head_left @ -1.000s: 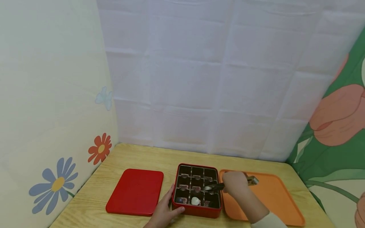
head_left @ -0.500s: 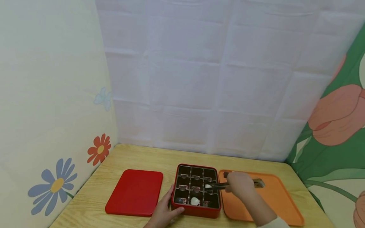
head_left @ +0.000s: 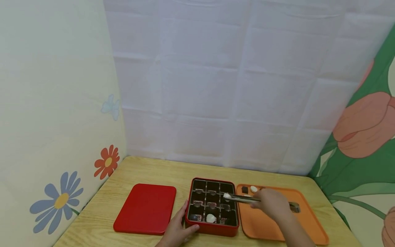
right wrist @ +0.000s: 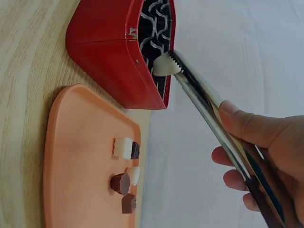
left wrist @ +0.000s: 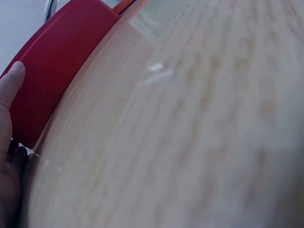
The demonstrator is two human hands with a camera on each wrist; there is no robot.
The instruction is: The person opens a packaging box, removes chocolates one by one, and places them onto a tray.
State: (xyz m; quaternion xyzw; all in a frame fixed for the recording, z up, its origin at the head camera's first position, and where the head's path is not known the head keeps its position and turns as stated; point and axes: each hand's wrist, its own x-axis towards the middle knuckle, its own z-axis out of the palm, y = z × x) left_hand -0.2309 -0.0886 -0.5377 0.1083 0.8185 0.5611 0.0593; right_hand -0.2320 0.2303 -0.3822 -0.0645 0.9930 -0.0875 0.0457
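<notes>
My left hand [head_left: 177, 230] holds the front left corner of a red box [head_left: 217, 230], thumb on its front wall, fingers along its left side. In the left wrist view the thumb [left wrist: 14, 76] lies against the red wall. My right hand [head_left: 274, 206] grips metal tongs [head_left: 245, 199]. Their serrated tips pinch a white chocolate [right wrist: 165, 65] above the box's right column. Inside the box is a black divided insert [head_left: 213, 186]. Its front left compartment holds a dark round chocolate [head_left: 193, 217], the front middle one a white chocolate [head_left: 211, 218].
To the right lies an orange tray [head_left: 262, 226]. At its back sit several chocolates, among them a dark square one [head_left: 244, 189], a white one [head_left: 253, 189] and a brown cup-shaped one [right wrist: 120, 183]. A red lid [head_left: 145, 209] lies left of the box.
The tongs have risen from the right middle compartment with the white chocolate in their tips. My right hand has shifted right, uncovering chocolates on the tray. My left hand stays put.
</notes>
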